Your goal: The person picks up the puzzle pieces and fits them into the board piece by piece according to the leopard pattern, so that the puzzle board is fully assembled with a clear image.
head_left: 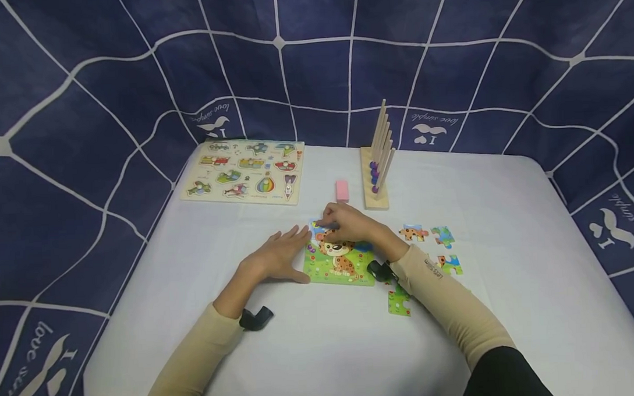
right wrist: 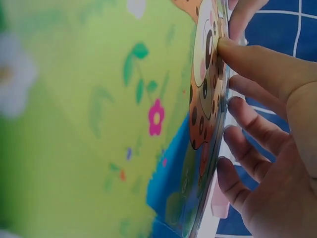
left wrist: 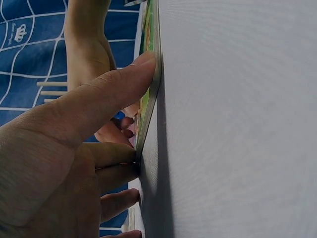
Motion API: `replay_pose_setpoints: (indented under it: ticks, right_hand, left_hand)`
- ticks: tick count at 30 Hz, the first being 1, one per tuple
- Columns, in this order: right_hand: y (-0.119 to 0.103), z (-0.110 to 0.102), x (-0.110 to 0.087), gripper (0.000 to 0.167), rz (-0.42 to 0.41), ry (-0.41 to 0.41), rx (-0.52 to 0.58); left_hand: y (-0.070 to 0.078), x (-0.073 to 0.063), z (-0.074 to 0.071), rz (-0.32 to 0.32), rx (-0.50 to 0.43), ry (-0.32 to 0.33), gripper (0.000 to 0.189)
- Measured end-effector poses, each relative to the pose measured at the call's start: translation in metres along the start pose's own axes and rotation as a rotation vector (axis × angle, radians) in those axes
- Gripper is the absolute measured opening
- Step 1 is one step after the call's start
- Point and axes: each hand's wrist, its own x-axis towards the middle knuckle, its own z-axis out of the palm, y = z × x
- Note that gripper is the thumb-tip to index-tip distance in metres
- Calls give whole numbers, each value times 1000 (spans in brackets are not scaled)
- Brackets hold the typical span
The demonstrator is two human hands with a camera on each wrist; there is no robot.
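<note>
Curtain [head_left: 318, 70]: navy with white grid lines, hanging around the far edge and sides of the table.
Table [head_left: 301, 350]: covered in white, under everything else.
Vehicle peg puzzle [head_left: 272, 199]: wooden board lying flat at the far left, bearing a hot-air balloon, rocket and other vehicles.
Leopard jigsaw [head_left: 343, 267]: flat on the table between the two hands, upper part partly covered by the right one.
Dowel stand [head_left: 376, 203]: beyond the jigsaw, slightly right, its dowels upright in a row.
Left hand [head_left: 277, 259]: fingers extended, thumb and fingertips touching the jigsaw's left edge; grasps nothing.
Right hand [head_left: 356, 224]: bent over the jigsaw's upper part, thumb against the leopard's head, fingers by the far edge; whether it pinches a piece or merely presses, I cannot tell.
Loose jigsaw pieces [head_left: 446, 236]: at least four, right of the jigsaw, one partly hidden by the right forearm.
Pink block [head_left: 342, 191]: just beyond the right hand.
Beads [head_left: 375, 189]: purple and blue, low on the stand.
</note>
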Motion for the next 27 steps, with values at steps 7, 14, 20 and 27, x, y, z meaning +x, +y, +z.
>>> replay_pose_setpoints:
  ticks: [7, 14, 20, 27]
  right_hand:
    - [4, -1, -1, 59, 16, -1, 46]
    - [7, -17, -20, 62, 10, 49, 114]
    - [24, -29, -49, 54, 46, 79, 155]
    - [43, -45, -91, 50, 145, 99, 141]
  left_hand:
    - [0, 0, 0, 5, 15, -12, 109]
    - [-1, -1, -1, -12, 8, -2, 109]
    - [-4, -3, 3, -15, -1, 8, 109]
    - [-1, 0, 3, -13, -3, 13, 109]
